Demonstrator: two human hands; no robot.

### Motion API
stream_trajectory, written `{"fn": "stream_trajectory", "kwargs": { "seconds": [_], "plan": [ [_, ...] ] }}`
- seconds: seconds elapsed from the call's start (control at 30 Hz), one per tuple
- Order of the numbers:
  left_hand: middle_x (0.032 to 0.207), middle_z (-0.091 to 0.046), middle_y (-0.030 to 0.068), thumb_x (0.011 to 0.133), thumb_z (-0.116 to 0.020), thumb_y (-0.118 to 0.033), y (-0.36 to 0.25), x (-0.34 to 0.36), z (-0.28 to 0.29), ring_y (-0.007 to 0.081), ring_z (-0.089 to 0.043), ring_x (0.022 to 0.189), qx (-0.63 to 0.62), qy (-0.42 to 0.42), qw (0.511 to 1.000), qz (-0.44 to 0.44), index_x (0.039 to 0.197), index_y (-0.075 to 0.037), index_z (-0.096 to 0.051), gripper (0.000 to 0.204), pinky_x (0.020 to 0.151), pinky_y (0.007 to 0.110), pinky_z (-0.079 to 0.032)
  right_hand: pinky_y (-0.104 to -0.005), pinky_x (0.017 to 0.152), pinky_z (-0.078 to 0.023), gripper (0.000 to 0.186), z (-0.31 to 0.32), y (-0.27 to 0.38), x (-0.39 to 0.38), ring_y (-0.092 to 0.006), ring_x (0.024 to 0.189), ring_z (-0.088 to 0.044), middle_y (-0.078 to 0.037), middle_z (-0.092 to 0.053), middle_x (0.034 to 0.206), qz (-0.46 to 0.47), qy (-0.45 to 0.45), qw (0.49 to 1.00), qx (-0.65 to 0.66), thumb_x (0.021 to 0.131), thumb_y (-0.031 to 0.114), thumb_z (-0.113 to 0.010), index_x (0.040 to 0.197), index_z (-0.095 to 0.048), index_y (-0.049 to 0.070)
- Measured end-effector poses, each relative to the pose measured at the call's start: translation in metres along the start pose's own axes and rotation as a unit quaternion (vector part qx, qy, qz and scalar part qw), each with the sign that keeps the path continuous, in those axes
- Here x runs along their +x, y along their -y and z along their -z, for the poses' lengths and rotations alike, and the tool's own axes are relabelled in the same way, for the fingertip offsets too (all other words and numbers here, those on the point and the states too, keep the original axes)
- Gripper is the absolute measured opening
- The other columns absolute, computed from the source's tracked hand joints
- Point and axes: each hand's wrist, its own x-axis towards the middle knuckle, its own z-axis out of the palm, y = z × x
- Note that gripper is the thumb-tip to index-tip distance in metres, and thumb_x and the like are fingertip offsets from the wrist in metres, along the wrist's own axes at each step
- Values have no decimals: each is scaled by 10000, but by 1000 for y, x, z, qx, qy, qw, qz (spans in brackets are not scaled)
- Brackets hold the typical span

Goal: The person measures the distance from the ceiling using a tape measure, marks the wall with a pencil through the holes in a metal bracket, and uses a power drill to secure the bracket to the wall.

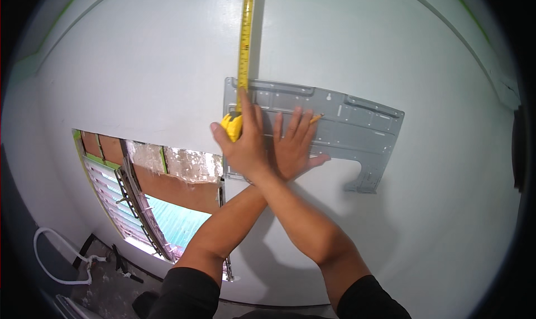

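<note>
My forearms cross in front of a white wall, the right one on top. My right hand grips a yellow tape measure, its thumb at the case and its index finger pointing up along the blade. The yellow blade runs straight up the wall past the upper edge of the view. My left hand lies flat with fingers spread, pressing a grey metal mounting plate against the wall. A short orange-brown stick, like a pencil, pokes out beside its index finger; the rest is hidden.
Left of the plate and lower is a wall opening with brown boards and louvre slats. A white hose loop is by the floor at lower left. Something dark hangs at the far right.
</note>
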Motion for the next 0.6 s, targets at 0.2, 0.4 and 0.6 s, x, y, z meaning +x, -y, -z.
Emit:
{"fn": "stream_trajectory", "kwargs": {
  "seconds": [0.2,0.4,0.6],
  "plan": [
    [1680,-429,113,890,-599,-811,2,-3,-3,313,-284,1623,-4,0,1000,-1,1476,-57,-586,955,1302,642,-100,-456,1050,-487,930,3,-12,5,-360,1207,-570,-240,-484,1324,-36,23,998,-54,926,295,-794,1647,-305,-29],
    [1682,-431,108,901,-595,-798,2,-3,-5,310,-289,1622,-2,-17,1000,-2,1479,-63,-590,935,1303,642,-91,-447,1042,-485,930,2,-10,1,-360,1179,-575,-240,-495,1298,-27,26,997,-66,925,298,-793,1642,-306,-40],
    [1681,-430,111,903,-595,-790,2,-1,-2,309,-292,1620,-7,-12,1000,-4,1470,-61,-598,923,1303,641,-97,-444,1025,-489,919,1,-11,10,-355,1151,-583,-237,-507,1279,-36,20,997,-69,917,299,-801,1631,-334,-44]
  ]
}}
